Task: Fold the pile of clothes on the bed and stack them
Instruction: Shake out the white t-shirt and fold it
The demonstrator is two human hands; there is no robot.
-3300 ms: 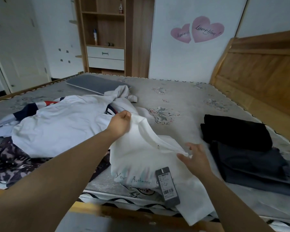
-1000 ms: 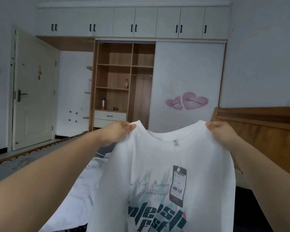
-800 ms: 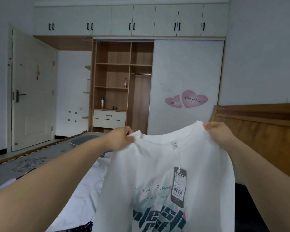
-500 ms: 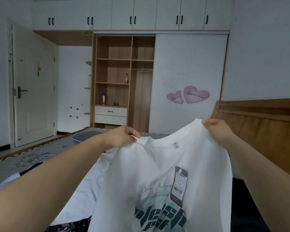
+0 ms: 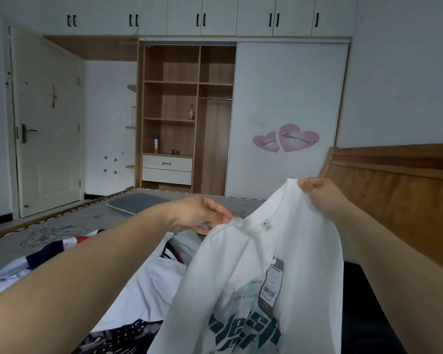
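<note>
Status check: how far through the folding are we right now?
Done: a dark mass at lower right may be folded clothes, but it is mostly hidden. In hand: the white T-shirt, tag attached, held up unfolded, left hand and right hand gripping its shoulders. Left: this shirt, plus the unfolded pile on the bed.

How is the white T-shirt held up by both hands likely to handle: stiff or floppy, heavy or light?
Probably floppy: the white T-shirt sags between the left hand and right hand and drapes in soft folds. Likely light, since fingertip pinches at the shoulders carry it. The hang tag dangling from the collar may swing or catch while folding.
</note>
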